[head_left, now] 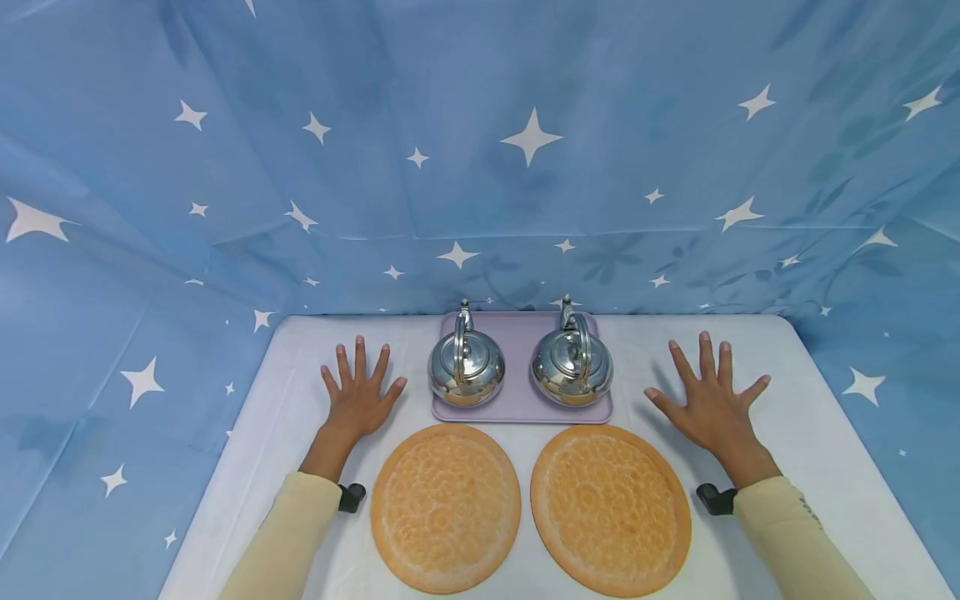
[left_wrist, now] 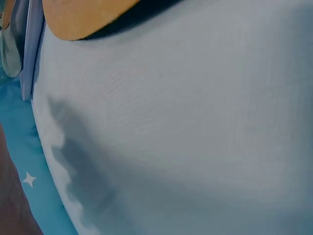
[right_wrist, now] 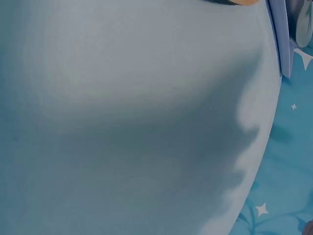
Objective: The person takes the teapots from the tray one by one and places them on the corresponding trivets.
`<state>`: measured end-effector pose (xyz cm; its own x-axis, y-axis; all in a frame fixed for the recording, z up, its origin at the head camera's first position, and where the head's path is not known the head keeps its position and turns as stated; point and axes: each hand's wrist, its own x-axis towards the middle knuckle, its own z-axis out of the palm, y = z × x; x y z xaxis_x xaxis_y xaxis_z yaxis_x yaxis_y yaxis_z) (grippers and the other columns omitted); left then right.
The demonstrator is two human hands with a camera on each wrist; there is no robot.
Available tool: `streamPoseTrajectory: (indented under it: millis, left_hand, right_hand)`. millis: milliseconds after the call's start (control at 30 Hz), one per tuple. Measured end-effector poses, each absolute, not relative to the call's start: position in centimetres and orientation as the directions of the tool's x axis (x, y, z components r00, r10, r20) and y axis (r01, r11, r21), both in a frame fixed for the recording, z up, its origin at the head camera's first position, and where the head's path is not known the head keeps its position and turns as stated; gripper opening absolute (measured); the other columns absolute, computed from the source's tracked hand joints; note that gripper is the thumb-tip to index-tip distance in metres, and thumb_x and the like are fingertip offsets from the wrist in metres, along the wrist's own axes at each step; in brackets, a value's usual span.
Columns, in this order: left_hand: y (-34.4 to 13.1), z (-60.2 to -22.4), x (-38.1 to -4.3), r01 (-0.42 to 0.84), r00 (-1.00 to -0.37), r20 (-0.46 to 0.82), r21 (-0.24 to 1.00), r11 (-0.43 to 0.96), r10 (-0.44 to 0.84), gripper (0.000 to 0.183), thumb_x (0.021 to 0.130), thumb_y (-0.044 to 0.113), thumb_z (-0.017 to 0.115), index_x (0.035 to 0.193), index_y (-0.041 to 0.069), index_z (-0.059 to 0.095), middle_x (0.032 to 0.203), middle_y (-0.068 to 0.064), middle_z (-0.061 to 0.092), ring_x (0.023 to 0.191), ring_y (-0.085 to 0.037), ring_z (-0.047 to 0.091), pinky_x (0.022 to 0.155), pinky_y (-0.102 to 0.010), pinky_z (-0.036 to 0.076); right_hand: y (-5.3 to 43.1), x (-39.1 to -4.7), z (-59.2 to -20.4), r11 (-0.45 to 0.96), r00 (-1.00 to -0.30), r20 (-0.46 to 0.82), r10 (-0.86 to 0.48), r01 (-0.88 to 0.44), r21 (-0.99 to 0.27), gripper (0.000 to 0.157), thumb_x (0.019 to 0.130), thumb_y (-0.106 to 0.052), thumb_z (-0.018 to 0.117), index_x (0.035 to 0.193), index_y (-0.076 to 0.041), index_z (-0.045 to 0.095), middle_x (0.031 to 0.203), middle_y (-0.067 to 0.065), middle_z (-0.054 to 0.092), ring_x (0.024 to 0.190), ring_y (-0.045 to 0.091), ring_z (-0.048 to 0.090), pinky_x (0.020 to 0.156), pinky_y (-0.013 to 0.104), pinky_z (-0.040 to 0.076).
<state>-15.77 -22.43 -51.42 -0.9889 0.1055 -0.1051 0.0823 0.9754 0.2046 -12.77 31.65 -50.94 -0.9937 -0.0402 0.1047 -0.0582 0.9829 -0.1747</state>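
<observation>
Blue cloth backdrop (head_left: 480,192) hangs beyond L grip (head_left: 356,404) & R grip (head_left: 708,408), also running along the outer side of each. White worktop (head_left: 802,433) spreads beneath both. Cream L sleeve (head_left: 285,533) & R sleeve (head_left: 798,542) sit behind their grips, on the person's side.

Btwn the grips but nearer the person, 2 flat round golden-brown discs w/ bread-like tops: L disc (head_left: 446,508) lies right of & back from L grip, R disc (head_left: 611,508) left of & back from R grip, small gap btwn the two. Lilac tray (head_left: 517,400) is btwn the grips, just beyond the discs. On it, 2 shiny metal kettles, handles up, spouts facing away from the person: L kettle (head_left: 480,371) at the end nearest L grip, R kettle (head_left: 562,375) at the end nearest R grip.

Both grips: bare hands, backs up, fingers straight & splayed, each near its kettle but apart from it. Can't tell if palms touch the worktop. Dark wrist devices (head_left: 351,498) sit behind each grip, inner side. Backdrop's printed w/ white stars (head_left: 531,137).
</observation>
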Motion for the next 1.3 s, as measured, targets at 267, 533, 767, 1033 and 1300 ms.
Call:
streamPoseTrajectory:
  millis: [267, 533, 767, 1033, 1300]
  left_hand:
    - [-22.1, -51.3, -15.8, 0.104, -0.992, -0.048, 0.248, 0.963, 0.119, 0.074, 0.1, 0.06, 0.019, 0.157, 0.014, 0.01, 0.158, -0.021, -0.015, 0.139, -0.046, -0.024, 0.1, -0.067, -0.021]
    - [-20.1, -50.6, -16.1, 0.154, -0.983, 0.169, 0.546, 0.823, 0.072, 0.037, 0.1, 0.02, 0.051, 0.125, -0.004, 0.06, 0.123, -0.024, 0.06, 0.117, -0.04, 0.054, 0.1, -0.055, 0.039]
    - [-17.6, -50.4, -15.9, 0.021, -0.999, 0.042, 0.771, 0.637, -0.019, 0.029, 0.093, 0.007, 0.057, 0.119, -0.004, 0.064, 0.103, -0.014, 0.068, 0.097, -0.027, 0.064, 0.084, -0.042, 0.05]
    - [-16.5, -50.6, -15.7, -0.15, -0.989, -0.128, 0.87, 0.47, -0.078, 0.035, 0.09, -0.001, 0.056, 0.125, -0.006, 0.059, 0.111, -0.018, 0.065, 0.105, -0.03, 0.06, 0.089, -0.04, 0.049]
    - [-15.7, -50.9, -15.7, -0.293, -0.953, -0.302, 0.902, 0.318, -0.023, 0.049, 0.084, -0.011, 0.054, 0.133, -0.012, 0.049, 0.117, -0.024, 0.058, 0.112, -0.035, 0.057, 0.09, -0.034, 0.05]
  right_hand:
    - [30.6, -12.9, -48.8, 0.973, -0.978, 0.188, -0.089, -0.125, -0.194, 0.093, 0.086, -0.066, 0.054, 0.157, -0.02, 0.016, 0.16, 0.016, -0.013, 0.142, 0.035, -0.022, 0.09, 0.072, -0.025]
    - [27.1, -13.0, -44.5, 0.851, -0.877, 0.445, -0.182, -0.367, -0.375, 0.077, 0.092, -0.041, 0.062, 0.152, -0.006, 0.03, 0.159, 0.02, 0.011, 0.145, 0.04, 0.006, 0.106, 0.07, -0.001]
    - [23.0, -12.5, -41.5, 0.743, -0.807, 0.561, -0.187, -0.49, -0.456, 0.061, 0.09, -0.013, 0.066, 0.145, 0.0, 0.042, 0.147, 0.02, 0.041, 0.134, 0.038, 0.037, 0.107, 0.054, 0.031]
    - [19.6, -12.8, -40.0, 0.588, -0.743, 0.634, -0.212, -0.615, -0.525, 0.059, 0.087, 0.004, 0.067, 0.142, 0.004, 0.044, 0.13, 0.018, 0.058, 0.118, 0.032, 0.056, 0.1, 0.03, 0.043]
    - [16.2, -12.5, -38.8, 0.388, -0.775, 0.596, -0.209, -0.625, -0.677, 0.051, 0.086, 0.014, 0.062, 0.135, 0.012, 0.047, 0.122, 0.023, 0.062, 0.109, 0.036, 0.061, 0.093, 0.037, 0.048]
